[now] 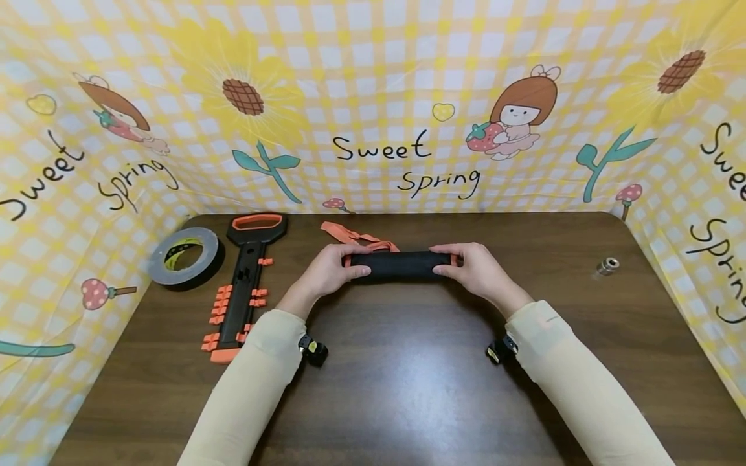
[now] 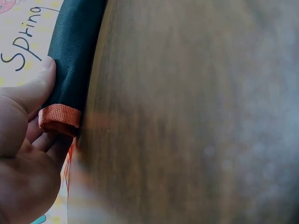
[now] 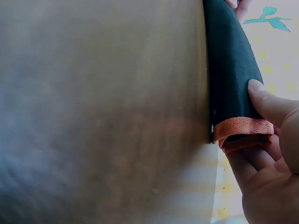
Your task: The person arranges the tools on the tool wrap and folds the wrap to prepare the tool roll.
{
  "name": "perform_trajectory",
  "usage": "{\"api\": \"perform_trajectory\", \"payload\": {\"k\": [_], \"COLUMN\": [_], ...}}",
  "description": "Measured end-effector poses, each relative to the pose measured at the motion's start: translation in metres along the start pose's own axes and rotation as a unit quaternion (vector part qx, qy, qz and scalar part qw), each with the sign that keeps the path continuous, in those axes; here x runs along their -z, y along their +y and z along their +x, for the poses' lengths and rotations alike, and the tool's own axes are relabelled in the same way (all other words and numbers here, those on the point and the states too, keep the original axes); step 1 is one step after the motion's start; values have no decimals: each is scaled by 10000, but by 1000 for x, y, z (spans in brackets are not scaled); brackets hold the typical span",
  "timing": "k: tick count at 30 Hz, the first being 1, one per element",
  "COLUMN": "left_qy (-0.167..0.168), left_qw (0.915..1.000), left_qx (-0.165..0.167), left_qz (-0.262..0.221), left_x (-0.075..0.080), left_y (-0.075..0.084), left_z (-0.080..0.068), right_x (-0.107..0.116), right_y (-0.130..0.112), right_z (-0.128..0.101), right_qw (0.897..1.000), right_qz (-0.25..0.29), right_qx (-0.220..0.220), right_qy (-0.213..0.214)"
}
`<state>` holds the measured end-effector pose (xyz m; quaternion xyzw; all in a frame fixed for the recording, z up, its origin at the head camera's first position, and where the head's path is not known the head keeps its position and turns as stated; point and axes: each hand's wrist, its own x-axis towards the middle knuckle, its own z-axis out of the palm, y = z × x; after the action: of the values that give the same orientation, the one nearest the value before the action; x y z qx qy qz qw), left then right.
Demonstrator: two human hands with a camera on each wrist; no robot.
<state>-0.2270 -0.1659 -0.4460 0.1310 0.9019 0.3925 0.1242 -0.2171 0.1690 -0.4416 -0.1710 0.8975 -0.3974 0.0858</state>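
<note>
hands [image 1: 402, 272] grip black roll [image 1: 401, 265]

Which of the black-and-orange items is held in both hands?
The rolled black pouch with orange edging at table centre; the long black-and-orange tool rack lies untouched to its left.

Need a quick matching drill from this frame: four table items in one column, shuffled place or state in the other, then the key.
Items:
1. black roll with orange edging
2. tape roll
3. black-and-orange tool
4. small metal piece

Places:
A. alone at the table's right side
B. gripped at both ends by the left hand and right hand
C. far left, near the table's edge
D. lying between the tape and the left arm

Pairs: 1-B, 2-C, 3-D, 4-A
</note>
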Motion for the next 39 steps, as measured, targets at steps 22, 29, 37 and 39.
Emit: {"api": "perform_trajectory", "payload": {"k": [22, 29, 37, 39], "left_qy": [-111, -132, -127, -119], "left_qw": [9996, 9994, 9994, 9995], "left_qx": [-161, -252, -266, -263], "left_qz": [197, 212, 157, 137], "left_x": [-2, -6, -7, -7], "left_y": [4, 8, 7, 6], "left_z": [2, 3, 1, 1], "right_x": [4, 6, 4, 4], "right_y": [-3, 0, 2, 2], "right_z": [-9, -14, -14, -14], "right_qw": [9998, 9998, 9999, 9999], "right_qz": [-55, -54, -35, -33], "right_qx": [-160, -126, -113, -90], "right_qy": [62, 133, 104, 119]}}
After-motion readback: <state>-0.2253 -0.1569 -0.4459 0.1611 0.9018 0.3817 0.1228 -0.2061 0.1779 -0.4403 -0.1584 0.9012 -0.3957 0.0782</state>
